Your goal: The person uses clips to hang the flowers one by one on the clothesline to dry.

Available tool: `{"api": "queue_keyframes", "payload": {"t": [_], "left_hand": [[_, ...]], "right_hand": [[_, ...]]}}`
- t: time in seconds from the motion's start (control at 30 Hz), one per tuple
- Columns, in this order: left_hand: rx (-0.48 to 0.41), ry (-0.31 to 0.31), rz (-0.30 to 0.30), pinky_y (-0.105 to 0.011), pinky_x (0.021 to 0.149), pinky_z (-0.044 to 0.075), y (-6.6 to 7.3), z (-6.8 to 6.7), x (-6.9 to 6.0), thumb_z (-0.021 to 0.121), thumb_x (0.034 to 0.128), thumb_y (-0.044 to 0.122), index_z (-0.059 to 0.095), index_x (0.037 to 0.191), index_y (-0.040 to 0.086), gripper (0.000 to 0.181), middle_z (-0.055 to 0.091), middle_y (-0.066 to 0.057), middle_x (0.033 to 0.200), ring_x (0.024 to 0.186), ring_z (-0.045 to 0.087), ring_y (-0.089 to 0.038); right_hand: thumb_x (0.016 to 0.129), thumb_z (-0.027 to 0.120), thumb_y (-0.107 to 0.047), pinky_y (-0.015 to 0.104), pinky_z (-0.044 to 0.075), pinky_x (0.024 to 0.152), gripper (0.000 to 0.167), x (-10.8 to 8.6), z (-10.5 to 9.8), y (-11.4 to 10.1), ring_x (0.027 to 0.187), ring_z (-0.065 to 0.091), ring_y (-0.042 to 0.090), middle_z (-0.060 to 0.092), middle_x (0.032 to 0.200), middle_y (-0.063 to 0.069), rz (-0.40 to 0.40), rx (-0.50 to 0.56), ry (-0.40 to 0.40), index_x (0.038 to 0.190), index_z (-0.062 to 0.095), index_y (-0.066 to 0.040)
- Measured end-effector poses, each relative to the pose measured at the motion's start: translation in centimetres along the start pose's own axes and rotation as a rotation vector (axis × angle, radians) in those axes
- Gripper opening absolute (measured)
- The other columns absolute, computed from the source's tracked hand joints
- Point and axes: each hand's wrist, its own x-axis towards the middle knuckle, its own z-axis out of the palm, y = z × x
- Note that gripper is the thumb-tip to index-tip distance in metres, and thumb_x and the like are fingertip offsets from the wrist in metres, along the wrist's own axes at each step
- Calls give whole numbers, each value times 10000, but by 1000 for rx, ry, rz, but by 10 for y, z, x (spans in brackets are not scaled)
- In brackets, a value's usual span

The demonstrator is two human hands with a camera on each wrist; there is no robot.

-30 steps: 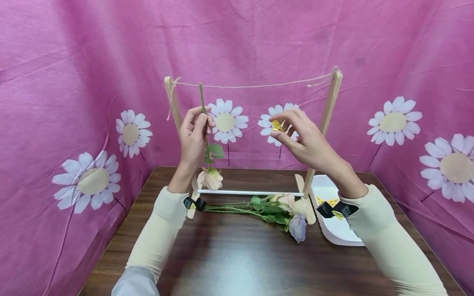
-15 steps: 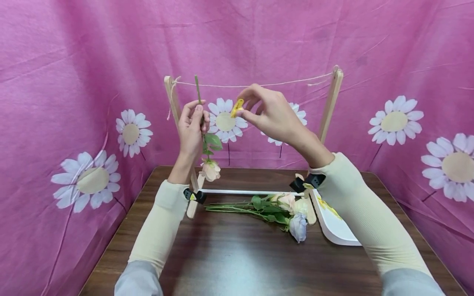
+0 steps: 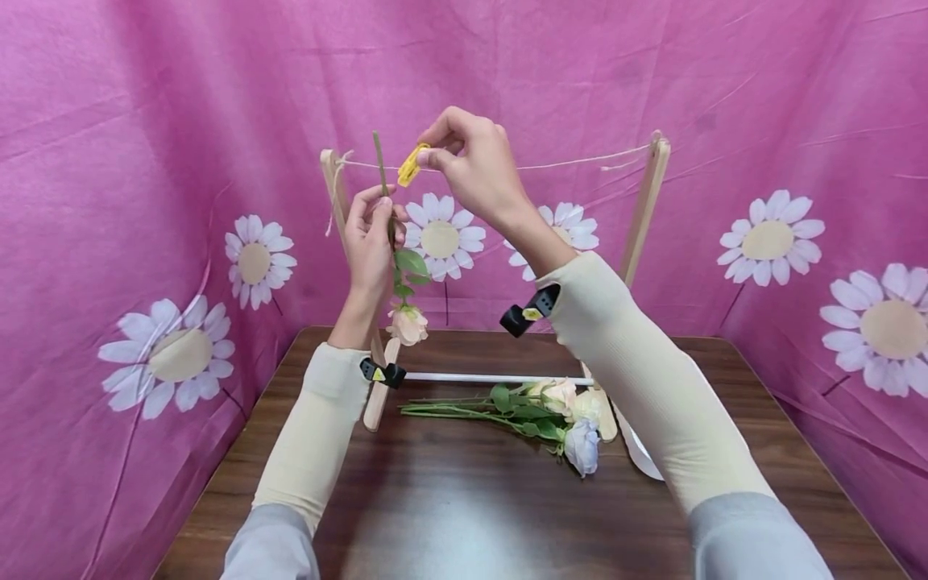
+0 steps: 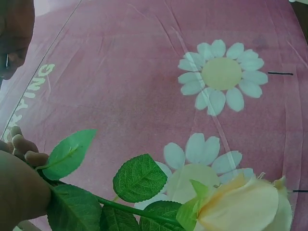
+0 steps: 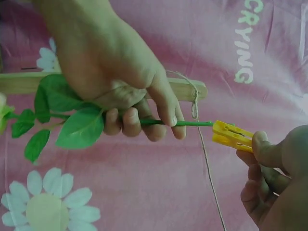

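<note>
My left hand grips the green stem of a pale peach rose, which hangs bloom down. The bare stem end rises past the string near its left end. My right hand pinches a yellow clothespin between thumb and fingers, just right of the stem. In the right wrist view the clothespin is beside the stem tip and the string; I cannot tell whether it touches them. Leaves and the peach bloom fill the lower left wrist view.
The string spans two wooden posts joined low down by a white rod. Several flowers lie on the brown table in front. A white tray at the right is mostly hidden by my right arm. Pink cloth stands behind.
My right hand has moved left and up with the clothespin, from the right of the frame to the stem. My left hand has raised the rose a little, its stem end now above the string.
</note>
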Motion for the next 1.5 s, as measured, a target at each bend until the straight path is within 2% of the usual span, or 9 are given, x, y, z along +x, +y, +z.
{"api": "queue_keyframes", "payload": {"t": [0.13, 0.23, 0.53, 0.77, 0.87, 1.03, 1.1, 1.4, 1.5], "left_hand": [[2, 16, -6, -159, 474, 385, -1, 2, 4, 510, 1109, 42, 673, 1170, 108, 186, 653, -10, 776, 538, 493, -60], [10, 19, -13, -160, 467, 378, -2, 2, 6, 518, 1111, 57, 672, 1208, 80, 183, 651, -3, 787, 533, 494, -54], [-1, 30, -36, -155, 478, 377, 0, 4, 8, 523, 1117, 77, 677, 1185, 89, 169, 633, -2, 789, 546, 489, -61], [6, 38, -39, -144, 492, 364, -1, 6, 9, 533, 1112, 68, 571, 1318, -157, 307, 634, 40, 779, 556, 484, -45], [2, 40, -36, -142, 494, 360, 0, 6, 9, 535, 1110, 65, 565, 1306, -175, 311, 635, 45, 775, 554, 482, -38], [-31, 55, -43, -140, 493, 371, -1, 6, 10, 549, 1100, 50, 678, 1153, -21, 157, 648, 22, 765, 545, 491, -42], [-37, 58, -49, -141, 493, 373, -2, 5, 10, 551, 1099, 48, 693, 1117, 34, 144, 649, 14, 763, 546, 494, -49], [-61, 33, -78, -141, 488, 379, -5, 1, 8, 535, 1106, 50, 654, 1200, -68, 191, 649, 2, 764, 543, 498, -56], [-60, 22, -90, -147, 488, 399, -7, 0, 7, 528, 1109, 54, 662, 1183, -45, 182, 651, -3, 765, 539, 511, -64]], "right_hand": [[955, 784, -35, 219, 490, 708, 34, 13, 8, -3, 738, 667, 93, 801, 937, 79, 48, 56, 53, 963, 754, -20], [945, 798, -41, 226, 467, 693, 41, 21, 13, -3, 748, 679, 109, 789, 891, 43, 89, 85, 74, 939, 758, -33], [944, 813, -84, 228, 461, 726, 44, 32, 22, 0, 758, 666, 80, 775, 852, 8, 169, 86, 84, 927, 773, -73], [947, 817, -107, 234, 478, 766, 59, 32, 30, 4, 795, 669, 94, 804, 908, 48, 203, 96, 60, 905, 776, -103], [948, 820, -127, 218, 473, 736, 47, 32, 31, 5, 766, 657, 71, 818, 946, 55, 225, 84, 55, 925, 787, -103], [971, 802, -163, 221, 451, 458, 100, 31, 30, 6, 460, 539, 91, 826, 974, 63, 295, 107, -7, 1023, 792, -78], [982, 789, -166, 249, 447, 391, 117, 31, 30, 8, 384, 498, 118, 825, 976, 70, 324, 132, -38, 1052, 785, -73], [995, 777, -204, 264, 493, 417, 206, 29, 26, 12, 400, 554, 131, 819, 1083, 78, 363, 139, -140, 1158, 745, -83], [1009, 757, -205, 278, 532, 440, 217, 26, 25, 13, 437, 615, 140, 810, 1140, 89, 350, 135, -168, 1180, 721, -78]]}}
